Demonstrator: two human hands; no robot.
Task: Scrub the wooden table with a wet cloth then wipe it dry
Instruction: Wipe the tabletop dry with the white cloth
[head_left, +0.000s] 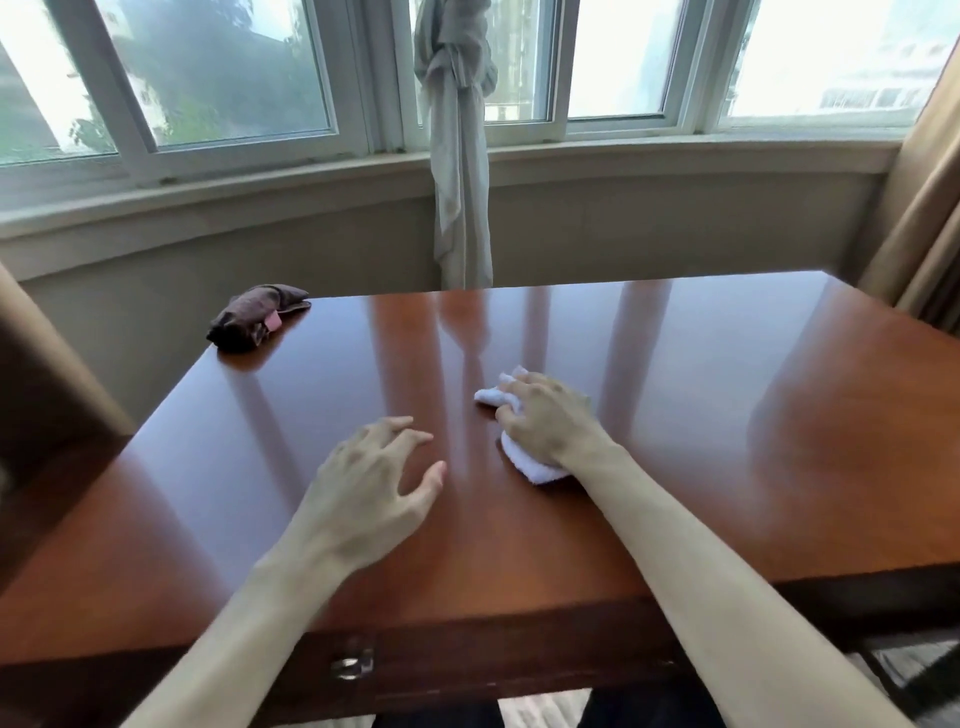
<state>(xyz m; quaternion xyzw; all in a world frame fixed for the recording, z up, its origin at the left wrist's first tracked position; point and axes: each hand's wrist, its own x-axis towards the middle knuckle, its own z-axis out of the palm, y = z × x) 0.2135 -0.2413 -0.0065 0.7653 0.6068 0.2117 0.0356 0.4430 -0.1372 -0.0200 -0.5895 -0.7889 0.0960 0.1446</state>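
At centre frame, your right hand (545, 421) clutches one crumpled white cloth (524, 465) against the glossy wooden table (727, 415); your left hand (374, 483) hovers just beside it, fingers spread and holding nothing. One dark bundled cloth (254, 317) sits at the table's upper-left corner. Behind, windows (208, 78) and one knotted curtain (457, 156). No legible writing.

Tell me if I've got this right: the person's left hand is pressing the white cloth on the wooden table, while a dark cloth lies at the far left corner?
Not quite. The head view shows the right hand gripping the white cloth on the wooden table; the left hand holds nothing, fingers spread. The dark cloth does lie at the far left corner.
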